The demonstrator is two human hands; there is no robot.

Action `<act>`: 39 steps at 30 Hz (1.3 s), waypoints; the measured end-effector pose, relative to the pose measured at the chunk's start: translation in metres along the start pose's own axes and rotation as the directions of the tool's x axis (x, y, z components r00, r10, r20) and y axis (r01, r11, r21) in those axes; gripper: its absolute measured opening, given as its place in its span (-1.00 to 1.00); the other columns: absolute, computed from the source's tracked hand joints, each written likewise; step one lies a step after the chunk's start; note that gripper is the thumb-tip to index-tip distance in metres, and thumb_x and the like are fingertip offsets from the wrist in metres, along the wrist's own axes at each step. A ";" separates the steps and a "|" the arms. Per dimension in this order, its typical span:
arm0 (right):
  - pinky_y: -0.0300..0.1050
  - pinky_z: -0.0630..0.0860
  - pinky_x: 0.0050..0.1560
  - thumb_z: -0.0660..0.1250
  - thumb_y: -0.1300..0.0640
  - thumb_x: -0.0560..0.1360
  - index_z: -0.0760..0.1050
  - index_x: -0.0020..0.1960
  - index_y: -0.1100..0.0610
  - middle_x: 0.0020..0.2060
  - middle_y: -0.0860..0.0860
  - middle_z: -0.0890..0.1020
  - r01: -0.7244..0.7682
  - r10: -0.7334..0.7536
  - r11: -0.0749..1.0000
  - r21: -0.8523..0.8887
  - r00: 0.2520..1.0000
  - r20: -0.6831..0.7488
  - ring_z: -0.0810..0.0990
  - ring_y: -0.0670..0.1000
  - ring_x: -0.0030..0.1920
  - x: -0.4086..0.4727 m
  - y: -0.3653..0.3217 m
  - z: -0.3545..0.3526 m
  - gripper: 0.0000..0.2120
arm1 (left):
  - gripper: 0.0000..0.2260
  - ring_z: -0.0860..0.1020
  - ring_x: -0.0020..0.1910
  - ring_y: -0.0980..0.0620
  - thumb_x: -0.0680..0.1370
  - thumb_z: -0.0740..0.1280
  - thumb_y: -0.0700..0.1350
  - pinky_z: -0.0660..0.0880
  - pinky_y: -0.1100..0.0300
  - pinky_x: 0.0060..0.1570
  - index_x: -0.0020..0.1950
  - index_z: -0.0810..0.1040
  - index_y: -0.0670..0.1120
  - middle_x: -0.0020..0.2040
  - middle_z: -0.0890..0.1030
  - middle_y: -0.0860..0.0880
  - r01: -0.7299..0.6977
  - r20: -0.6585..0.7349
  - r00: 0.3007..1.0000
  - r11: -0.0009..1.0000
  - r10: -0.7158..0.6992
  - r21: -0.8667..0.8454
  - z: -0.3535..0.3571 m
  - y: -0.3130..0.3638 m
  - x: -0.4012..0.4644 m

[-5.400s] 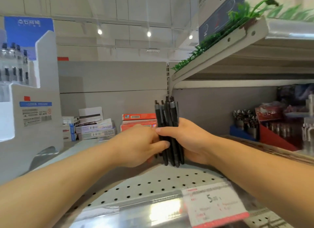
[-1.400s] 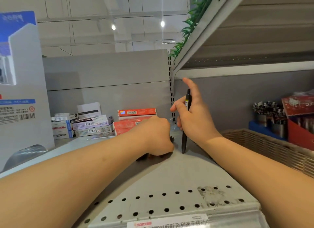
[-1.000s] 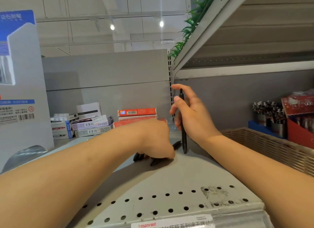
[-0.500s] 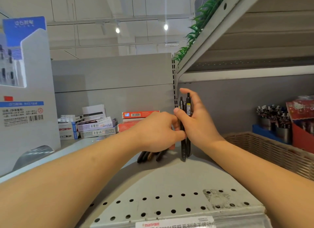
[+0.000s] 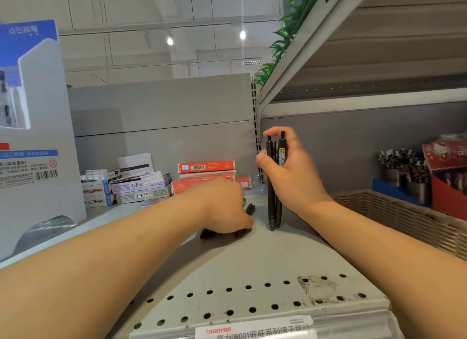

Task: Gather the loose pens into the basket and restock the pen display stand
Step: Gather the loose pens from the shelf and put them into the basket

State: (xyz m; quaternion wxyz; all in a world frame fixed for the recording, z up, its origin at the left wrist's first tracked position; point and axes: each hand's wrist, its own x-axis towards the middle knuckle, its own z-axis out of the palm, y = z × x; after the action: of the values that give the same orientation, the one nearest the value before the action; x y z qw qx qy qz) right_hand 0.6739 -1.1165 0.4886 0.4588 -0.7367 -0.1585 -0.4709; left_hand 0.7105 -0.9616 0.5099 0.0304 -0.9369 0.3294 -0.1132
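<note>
The right hand [image 5: 290,177] holds a few black pens [image 5: 275,187] upright, fingers curled round them, tips on the shelf [image 5: 252,263]. Loose pens [image 5: 249,209] lie flat just left of the bundle — under the nearer left hand [image 5: 225,209], fingers curled down onto them; basket [image 5: 404,217] sits right

the shelf-edge label [image 5: 255,330] reads "many" in red, then "dw001" among chinese characters.

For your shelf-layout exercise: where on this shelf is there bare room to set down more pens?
Bare: the perforated shelf front, between both forearms. Crowded: the back, with stacked boxes, loose pens under the left hand, and the right hand's upright pens.
</note>
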 end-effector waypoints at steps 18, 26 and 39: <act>-0.19 0.60 -0.19 0.37 0.08 0.60 0.45 0.14 -0.13 -0.10 -0.06 0.62 -0.210 0.214 0.955 0.208 0.977 0.006 0.64 -0.16 -0.22 -0.001 -0.002 0.002 -0.82 | -0.88 0.48 -0.59 0.15 0.65 0.25 -0.05 0.40 0.33 -0.56 -0.06 0.47 -0.04 -0.30 0.72 0.03 -0.109 -0.053 0.994 0.826 0.096 -0.553 -0.006 0.011 -0.009; -0.13 0.59 -0.31 0.26 0.30 0.60 0.48 0.14 -0.15 -0.22 0.04 0.65 -0.266 0.251 0.831 0.488 0.963 0.098 0.58 -0.03 -0.37 0.001 -0.005 0.001 -0.66 | -0.74 0.55 -0.35 0.02 0.54 0.29 0.05 0.48 0.15 -0.36 -0.20 0.61 -0.10 -0.32 0.65 -0.05 0.003 -0.216 0.974 0.959 -0.067 -0.284 -0.010 -0.011 -0.002; -0.23 0.51 -0.41 0.32 0.12 0.63 0.59 0.12 0.17 -0.31 -0.02 0.64 -0.508 0.356 0.690 0.515 0.858 0.370 0.55 -0.08 -0.40 -0.002 -0.008 0.000 -0.84 | -0.75 0.56 -0.14 0.01 0.51 0.34 0.18 0.56 0.09 -0.05 -0.12 0.57 0.00 -0.17 0.59 0.00 0.130 0.011 0.991 0.988 -0.130 -0.078 0.003 -0.008 0.003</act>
State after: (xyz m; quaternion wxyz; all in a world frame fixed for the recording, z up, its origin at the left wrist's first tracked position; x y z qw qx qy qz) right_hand 0.6675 -1.1123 0.4909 0.7419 -0.6219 -0.1735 -0.1811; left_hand 0.7177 -0.9573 0.5089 -0.0129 -0.9571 0.2717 -0.0994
